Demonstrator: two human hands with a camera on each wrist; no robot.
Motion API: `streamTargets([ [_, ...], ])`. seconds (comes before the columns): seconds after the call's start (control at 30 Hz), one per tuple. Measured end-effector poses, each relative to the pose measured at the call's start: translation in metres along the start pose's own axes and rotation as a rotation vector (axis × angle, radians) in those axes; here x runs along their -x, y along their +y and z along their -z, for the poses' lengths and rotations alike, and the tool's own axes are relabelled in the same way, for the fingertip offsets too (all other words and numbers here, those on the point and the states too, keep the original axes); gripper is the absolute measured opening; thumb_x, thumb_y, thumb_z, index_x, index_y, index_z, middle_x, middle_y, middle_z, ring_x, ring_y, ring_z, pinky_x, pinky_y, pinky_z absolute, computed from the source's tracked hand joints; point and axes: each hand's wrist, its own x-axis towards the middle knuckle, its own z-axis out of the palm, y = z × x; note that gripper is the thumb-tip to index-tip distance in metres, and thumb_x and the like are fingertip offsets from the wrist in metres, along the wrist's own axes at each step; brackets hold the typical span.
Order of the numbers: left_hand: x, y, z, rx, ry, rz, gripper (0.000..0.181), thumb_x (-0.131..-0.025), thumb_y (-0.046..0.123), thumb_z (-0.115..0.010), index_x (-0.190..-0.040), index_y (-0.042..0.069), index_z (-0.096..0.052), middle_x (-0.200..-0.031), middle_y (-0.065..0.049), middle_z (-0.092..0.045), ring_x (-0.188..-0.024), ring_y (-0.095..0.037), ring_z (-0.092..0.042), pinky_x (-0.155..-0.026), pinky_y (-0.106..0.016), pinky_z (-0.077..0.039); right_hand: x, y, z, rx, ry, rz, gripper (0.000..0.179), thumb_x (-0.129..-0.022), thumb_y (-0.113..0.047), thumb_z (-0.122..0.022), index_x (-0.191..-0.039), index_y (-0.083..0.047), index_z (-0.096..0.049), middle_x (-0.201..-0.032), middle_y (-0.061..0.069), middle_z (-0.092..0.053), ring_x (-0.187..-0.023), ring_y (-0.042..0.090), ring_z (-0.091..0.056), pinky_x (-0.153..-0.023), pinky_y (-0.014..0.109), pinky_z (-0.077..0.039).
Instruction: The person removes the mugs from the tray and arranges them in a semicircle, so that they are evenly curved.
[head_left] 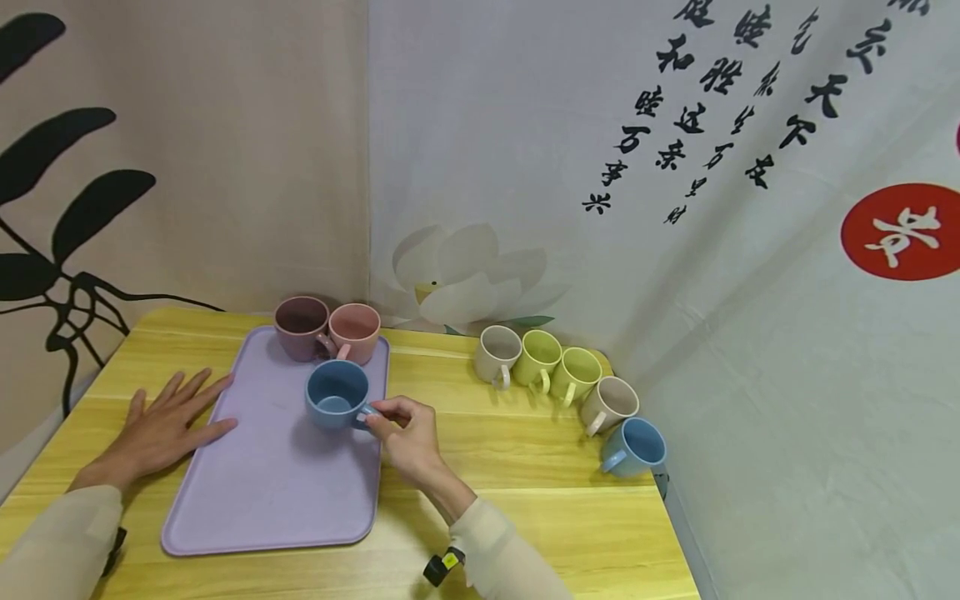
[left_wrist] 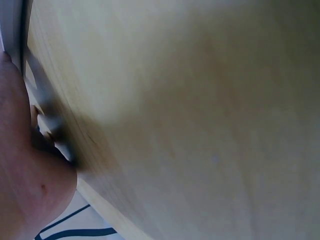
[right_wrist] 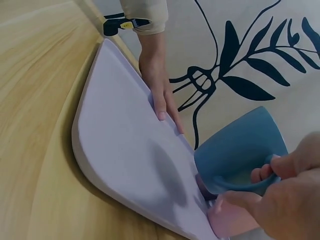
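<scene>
Blue mug (head_left: 337,393) first, head view: it's over the far half of the tray (head_left: 262,483), in the right hand (head_left: 408,435), thumb and fingers clamped on the handle (head_left: 361,422). Shadow (head_left: 318,443) sits apart from the base, so I read it as lifted, not seated. Main risk: one-sided hold. Weight hangs off the handle, so a loose pinch could let it roll, tilt or drop. Second: pink mug (head_left: 355,335) has its handle toward this one, gap unclear. Too far back on the way down and the base could catch that handle and shove pink into the plum mug (head_left: 300,329) beside it. Left hand (head_left: 165,429) lies flat at the tray's left edge, fingers apart. If it eases off, a bump might slide the tray on the table (head_left: 525,492). Low odds: other blue mug (head_left: 636,447) stands near the table's right edge; a wide swing of the right sleeve (head_left: 510,546) could knock it.

Left wrist view: mostly blurred tabletop, slice of hand at the left border. Can't tell finger state from it.

Right wrist view: same clamp, fingers curled into the handle; shadow again clear of the mug. Mug hides part of pink and plum, so contact can't be ruled out. That blind side is where I'd expect a knock. Left fingertips rest at the tray edge.
</scene>
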Motion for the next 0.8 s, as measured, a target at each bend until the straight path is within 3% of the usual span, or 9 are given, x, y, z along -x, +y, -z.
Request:
streamTargets([
  [0.23,-0.001,-0.003,-0.001,0.003,-0.001,-0.004,0.095,-0.110,0.074,-0.055,-0.183,0.028,-0.015,-0.188,-0.032,-0.005,-0.170,-0.067,0.010,-0.122,-0.091,0.025,0.004,-0.005,0.014,-0.029,-0.002,0.016,0.014,-0.100,0.011,-0.075,-0.112,0.011,-0.081,-0.116,0.035,-0.080,-0.093,0.007,-0.076,-0.081,0.016,-0.066],
  [0.43,-0.001,-0.003,0.000,0.002,-0.007,-0.006,0.095,-0.110,0.074,-0.054,-0.183,0.029,-0.014,-0.188,-0.031,-0.004,-0.171,-0.066,0.010,-0.122,-0.090,0.025,0.005,-0.008,0.029,-0.053,0.013,0.008,0.014,-0.100,0.012,-0.075,-0.114,0.012,-0.079,-0.116,0.031,-0.081,-0.098,0.012,-0.078,-0.086,0.020,-0.068],
  [0.67,0.000,-0.001,0.001,0.003,-0.006,-0.004,0.094,-0.111,0.073,-0.054,-0.183,0.028,-0.014,-0.188,-0.031,-0.004,-0.171,-0.066,0.011,-0.123,-0.090,0.026,0.003,-0.007,0.047,-0.085,0.034,0.001,0.017,-0.101,0.012,-0.073,-0.118,0.016,-0.076,-0.119,0.029,-0.079,-0.111,0.027,-0.079,-0.098,0.034,-0.070],
  [0.8,0.001,0.001,0.001,0.007,-0.003,-0.004,0.094,-0.110,0.073,-0.054,-0.183,0.028,-0.015,-0.188,-0.032,-0.005,-0.170,-0.067,0.011,-0.122,-0.091,0.025,0.001,-0.006,0.058,-0.100,0.054,0.007,0.017,-0.102,0.012,-0.072,-0.118,0.017,-0.074,-0.118,0.027,-0.079,-0.109,0.025,-0.080,-0.098,0.036,-0.070],
])
